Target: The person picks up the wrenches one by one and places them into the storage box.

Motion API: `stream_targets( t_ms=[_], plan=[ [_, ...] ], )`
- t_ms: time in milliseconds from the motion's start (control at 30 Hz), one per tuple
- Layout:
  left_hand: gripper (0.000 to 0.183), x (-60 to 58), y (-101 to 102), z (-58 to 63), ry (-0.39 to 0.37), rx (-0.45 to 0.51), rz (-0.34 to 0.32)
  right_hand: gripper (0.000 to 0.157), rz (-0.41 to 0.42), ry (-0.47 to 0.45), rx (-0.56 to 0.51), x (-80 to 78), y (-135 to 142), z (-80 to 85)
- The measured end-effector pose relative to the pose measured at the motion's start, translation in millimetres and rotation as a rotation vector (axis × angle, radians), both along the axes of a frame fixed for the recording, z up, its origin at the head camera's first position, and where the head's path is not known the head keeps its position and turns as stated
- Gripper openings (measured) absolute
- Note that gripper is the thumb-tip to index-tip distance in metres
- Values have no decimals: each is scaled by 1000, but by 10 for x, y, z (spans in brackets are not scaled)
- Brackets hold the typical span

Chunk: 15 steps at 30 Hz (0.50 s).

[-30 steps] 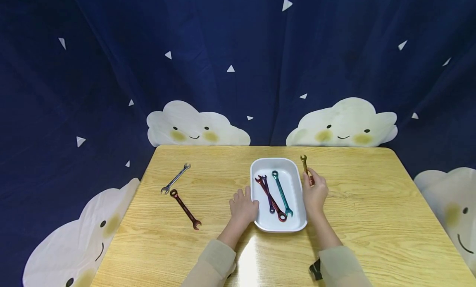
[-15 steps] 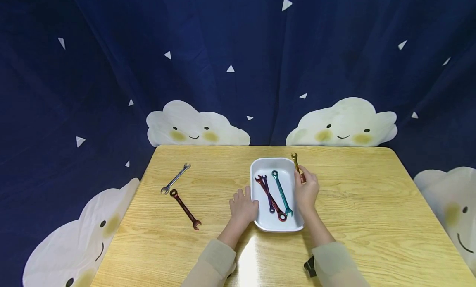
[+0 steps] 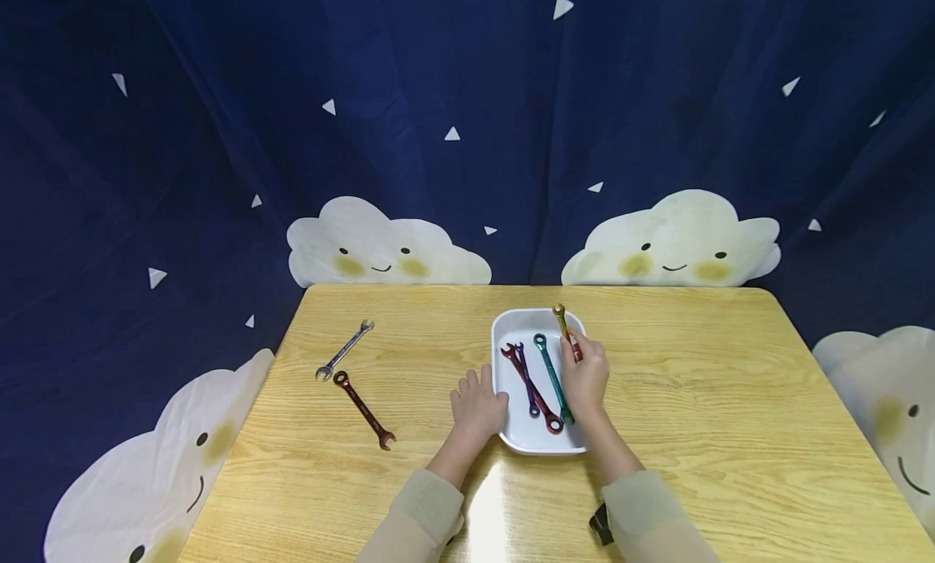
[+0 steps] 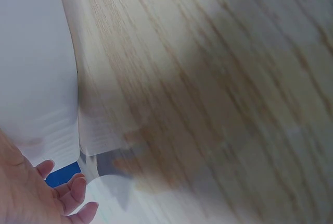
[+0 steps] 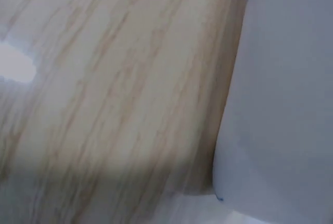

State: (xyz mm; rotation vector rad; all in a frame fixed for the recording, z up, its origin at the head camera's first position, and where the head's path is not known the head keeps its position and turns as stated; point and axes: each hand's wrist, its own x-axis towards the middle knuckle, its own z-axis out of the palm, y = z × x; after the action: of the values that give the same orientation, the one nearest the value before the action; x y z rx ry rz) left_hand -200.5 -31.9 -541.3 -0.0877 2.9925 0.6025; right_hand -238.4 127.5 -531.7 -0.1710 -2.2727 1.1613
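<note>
Here's the right hand [image 3: 587,380] over the right side of the white tray [image 3: 522,441], fingers closed in a pinch on a gold wrench [image 3: 561,318], its jaw end pointing to the far rim. The left hand [image 3: 478,401] rests at the near-left rim, thumb over the edge, other fingers loosely spread; it looks to be steadying the tray. Inside, a purple wrench [image 3: 522,365] crosses a red wrench [image 3: 544,405], with a teal wrench [image 3: 550,367] just beside them. Out left on the surface [image 3: 701,401] lie a silver wrench [image 3: 345,350] and a dark red wrench [image 3: 363,405]. I'd call this the placing step: the next move seems to want a gentle lowering beside the teal one, then a release. Now, the blind spots: the right fingers hide the gold wrench's middle, a reddish patch by them may be its other end, and its height above the tray can't be judged. Pale shapes crowd both wrist views, and I can't identify them; the right one barely catches any fingers.
</note>
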Motion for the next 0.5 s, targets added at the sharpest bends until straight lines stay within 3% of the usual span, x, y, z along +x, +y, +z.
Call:
stream_targets(
  t_ms=[200,500],
  plan=[
    [45,9,4,17,-5,-10,-3,23,35,34,32,-25,-39,-95],
    [46,4,0,22,-13,4,1,25,67,-71,31,8,-132,-100]
  ],
)
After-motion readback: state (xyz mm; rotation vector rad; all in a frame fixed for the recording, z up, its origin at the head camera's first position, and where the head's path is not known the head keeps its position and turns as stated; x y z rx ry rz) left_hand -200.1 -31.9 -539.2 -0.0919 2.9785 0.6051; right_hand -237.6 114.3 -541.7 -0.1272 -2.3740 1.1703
